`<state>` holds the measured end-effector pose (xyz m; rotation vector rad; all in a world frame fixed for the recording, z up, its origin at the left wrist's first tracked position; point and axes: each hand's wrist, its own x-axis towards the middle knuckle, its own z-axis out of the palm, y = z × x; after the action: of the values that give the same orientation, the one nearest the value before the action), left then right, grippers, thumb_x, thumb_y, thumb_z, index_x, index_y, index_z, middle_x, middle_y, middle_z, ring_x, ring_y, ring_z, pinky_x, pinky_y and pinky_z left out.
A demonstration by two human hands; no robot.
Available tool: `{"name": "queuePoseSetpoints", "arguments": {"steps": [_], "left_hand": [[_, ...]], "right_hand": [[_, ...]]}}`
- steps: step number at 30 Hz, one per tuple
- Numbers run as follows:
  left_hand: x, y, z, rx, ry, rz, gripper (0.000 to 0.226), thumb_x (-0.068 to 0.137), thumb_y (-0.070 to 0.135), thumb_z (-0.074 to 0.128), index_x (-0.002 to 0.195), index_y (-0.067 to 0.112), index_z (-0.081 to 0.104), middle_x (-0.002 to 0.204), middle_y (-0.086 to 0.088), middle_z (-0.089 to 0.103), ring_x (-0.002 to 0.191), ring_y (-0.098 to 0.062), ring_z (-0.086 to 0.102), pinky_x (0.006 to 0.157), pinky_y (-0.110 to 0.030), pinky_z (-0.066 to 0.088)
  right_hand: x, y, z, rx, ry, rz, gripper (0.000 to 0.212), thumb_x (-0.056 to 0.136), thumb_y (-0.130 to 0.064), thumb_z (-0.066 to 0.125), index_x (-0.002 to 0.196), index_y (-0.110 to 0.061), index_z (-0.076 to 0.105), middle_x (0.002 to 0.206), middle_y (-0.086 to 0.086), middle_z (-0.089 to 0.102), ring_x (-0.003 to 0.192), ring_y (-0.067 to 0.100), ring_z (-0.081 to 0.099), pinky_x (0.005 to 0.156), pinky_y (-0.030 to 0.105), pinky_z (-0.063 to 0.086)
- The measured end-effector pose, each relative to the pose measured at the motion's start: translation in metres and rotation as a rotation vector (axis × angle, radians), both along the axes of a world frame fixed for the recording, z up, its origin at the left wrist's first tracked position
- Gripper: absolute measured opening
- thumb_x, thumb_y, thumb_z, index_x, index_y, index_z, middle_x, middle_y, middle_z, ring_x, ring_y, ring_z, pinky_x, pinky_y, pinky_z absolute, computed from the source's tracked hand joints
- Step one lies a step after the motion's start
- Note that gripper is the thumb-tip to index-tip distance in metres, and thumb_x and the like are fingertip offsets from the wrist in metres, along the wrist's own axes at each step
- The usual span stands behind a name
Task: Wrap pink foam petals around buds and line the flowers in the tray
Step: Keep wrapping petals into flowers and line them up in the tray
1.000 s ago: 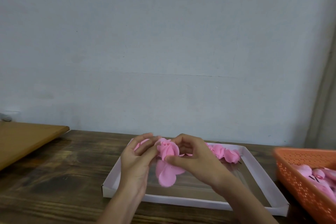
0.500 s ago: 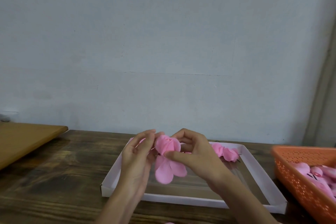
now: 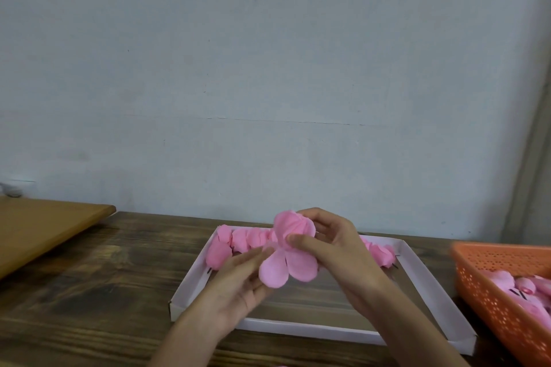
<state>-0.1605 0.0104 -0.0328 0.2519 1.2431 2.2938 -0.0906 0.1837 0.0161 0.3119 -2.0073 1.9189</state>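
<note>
My right hand (image 3: 337,250) pinches a pink foam flower (image 3: 290,243) above the white tray (image 3: 438,304), thumb on the front of the wrapped bud. Two loose petals (image 3: 283,268) hang down from it. My left hand (image 3: 238,280) lies just below and left, its straight fingers touching the hanging petals from underneath. A row of finished pink flowers (image 3: 238,240) lines the tray's far edge, with more (image 3: 381,253) showing right of my right hand.
An orange perforated basket (image 3: 489,286) at the right holds pink buds and petals (image 3: 524,289). A light wooden board (image 3: 44,229) sits at the left on the dark wooden table (image 3: 104,292). A pale wall rises behind.
My left hand has dropped from beside the bud to under the hanging petals. The right hand keeps its pinch, and the flower row's left end is now uncovered.
</note>
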Motion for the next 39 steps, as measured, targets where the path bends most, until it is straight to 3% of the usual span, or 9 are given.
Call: {"name": "queuePoseSetpoints", "arguments": {"steps": [7, 10, 15, 18, 23, 29, 32, 35, 39], "left_hand": [[-0.007, 0.006, 0.005, 0.068, 0.067, 0.234, 0.051, 0.078, 0.004, 0.078, 0.124, -0.013, 0.067, 0.118, -0.031, 0.071, 0.105, -0.044, 0.069, 0.079, -0.045, 0.064], [-0.005, 0.009, 0.008, 0.109, 0.159, 0.352, 0.042, 0.074, 0.006, 0.079, 0.112, -0.011, 0.071, 0.099, -0.021, 0.074, 0.089, -0.035, 0.072, 0.079, -0.043, 0.061], [0.0, 0.006, 0.011, 0.151, 0.267, 0.414, 0.01, 0.07, 0.01, 0.081, 0.08, 0.012, 0.081, 0.099, -0.017, 0.075, 0.08, -0.027, 0.076, 0.064, -0.037, 0.065], [0.004, 0.007, 0.013, 0.141, 0.308, 0.422, 0.006, 0.071, 0.012, 0.078, 0.076, 0.012, 0.08, 0.104, -0.024, 0.069, 0.08, -0.028, 0.072, 0.065, -0.036, 0.064], [0.01, 0.007, 0.017, 0.072, 0.356, 0.424, 0.012, 0.073, 0.021, 0.078, 0.077, 0.01, 0.081, 0.124, -0.04, 0.058, 0.096, -0.04, 0.066, 0.093, -0.057, 0.055], [0.006, 0.005, 0.016, -0.033, 0.542, 0.436, 0.026, 0.062, 0.025, 0.088, 0.085, 0.013, 0.084, 0.097, -0.02, 0.078, 0.092, -0.036, 0.076, 0.077, -0.037, 0.065], [0.003, 0.003, 0.016, -0.02, 0.492, 0.417, 0.035, 0.062, 0.034, 0.088, 0.094, 0.018, 0.084, 0.104, -0.015, 0.079, 0.098, -0.033, 0.076, 0.077, -0.039, 0.064], [-0.001, -0.003, 0.016, -0.149, 0.459, 0.308, 0.046, 0.065, 0.042, 0.086, 0.108, 0.025, 0.082, 0.111, -0.008, 0.078, 0.102, -0.025, 0.076, 0.08, -0.036, 0.062], [-0.003, -0.008, 0.008, -0.22, 0.395, 0.076, 0.049, 0.07, 0.02, 0.087, 0.115, 0.003, 0.079, 0.105, -0.014, 0.079, 0.088, -0.026, 0.073, 0.074, -0.034, 0.062]], "right_hand": [[0.004, -0.002, 0.001, 0.122, -0.019, 0.11, 0.019, 0.089, -0.014, 0.081, 0.107, -0.016, 0.075, 0.108, 0.007, 0.078, 0.103, 0.023, 0.074, 0.084, 0.028, 0.058], [0.004, -0.004, 0.003, 0.176, -0.012, 0.114, 0.019, 0.09, -0.017, 0.081, 0.109, -0.019, 0.076, 0.11, 0.004, 0.077, 0.105, 0.022, 0.074, 0.086, 0.029, 0.058], [0.002, -0.002, 0.008, 0.216, -0.012, 0.087, 0.018, 0.088, -0.017, 0.082, 0.104, -0.023, 0.076, 0.111, 0.0, 0.077, 0.106, 0.024, 0.074, 0.095, 0.046, 0.06], [0.003, -0.003, 0.008, 0.242, -0.01, 0.082, 0.016, 0.087, -0.017, 0.083, 0.101, -0.021, 0.076, 0.105, 0.001, 0.078, 0.102, 0.022, 0.074, 0.091, 0.038, 0.06], [0.002, -0.004, 0.002, 0.199, -0.007, 0.054, 0.02, 0.085, -0.012, 0.084, 0.102, -0.017, 0.073, 0.102, 0.005, 0.079, 0.096, 0.021, 0.075, 0.081, 0.029, 0.059], [0.001, -0.001, 0.005, 0.278, 0.007, 0.024, 0.035, 0.084, -0.014, 0.086, 0.116, -0.025, 0.074, 0.109, -0.002, 0.079, 0.104, 0.021, 0.074, 0.093, 0.044, 0.061], [0.002, 0.0, 0.006, 0.303, 0.026, 0.028, 0.017, 0.088, -0.015, 0.083, 0.104, -0.017, 0.078, 0.102, 0.001, 0.079, 0.097, 0.021, 0.075, 0.083, 0.039, 0.062], [0.003, 0.001, 0.008, 0.163, 0.012, -0.01, 0.012, 0.089, -0.009, 0.081, 0.098, -0.015, 0.078, 0.089, 0.003, 0.079, 0.077, 0.014, 0.073, 0.058, 0.026, 0.056], [0.003, 0.009, 0.009, 0.019, 0.009, -0.062, 0.014, 0.089, -0.005, 0.079, 0.095, -0.017, 0.078, 0.093, 0.008, 0.079, 0.08, 0.017, 0.075, 0.06, 0.025, 0.056]]}}
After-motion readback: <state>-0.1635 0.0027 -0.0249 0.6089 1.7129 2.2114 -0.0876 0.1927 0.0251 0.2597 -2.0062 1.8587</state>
